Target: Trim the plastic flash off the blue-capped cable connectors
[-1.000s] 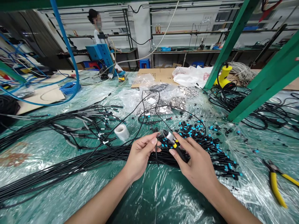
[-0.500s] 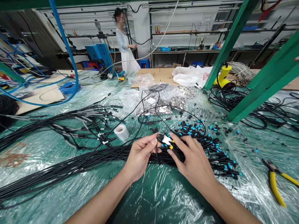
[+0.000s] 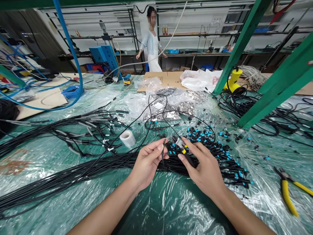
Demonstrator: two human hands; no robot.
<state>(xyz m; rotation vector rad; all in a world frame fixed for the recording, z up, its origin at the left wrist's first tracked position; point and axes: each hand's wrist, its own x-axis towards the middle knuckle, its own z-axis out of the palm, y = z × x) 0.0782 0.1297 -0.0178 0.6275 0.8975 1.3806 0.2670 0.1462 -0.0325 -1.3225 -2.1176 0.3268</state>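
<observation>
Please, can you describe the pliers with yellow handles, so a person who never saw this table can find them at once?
On the workbench covered in clear plastic sheeting, find the green metal frame at the right. Below it, past the heap of black connectors with blue tips, lie pliers near the lower right edge of the view. Their spread yellow handles set them apart from the black cables around.

Long shelves [image 3: 220, 53] along white back wall [image 3: 181, 40]; green steel posts [image 3: 243, 45] at right.

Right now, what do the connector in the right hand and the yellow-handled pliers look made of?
The connector looks like moulded black plastic with a yellow band; its pale, shiny end may be metal, but it's too small to tell. The pliers seem to have glossy plastic-coated yellow grips and a dark steel head, going by its dull sheen.
</observation>
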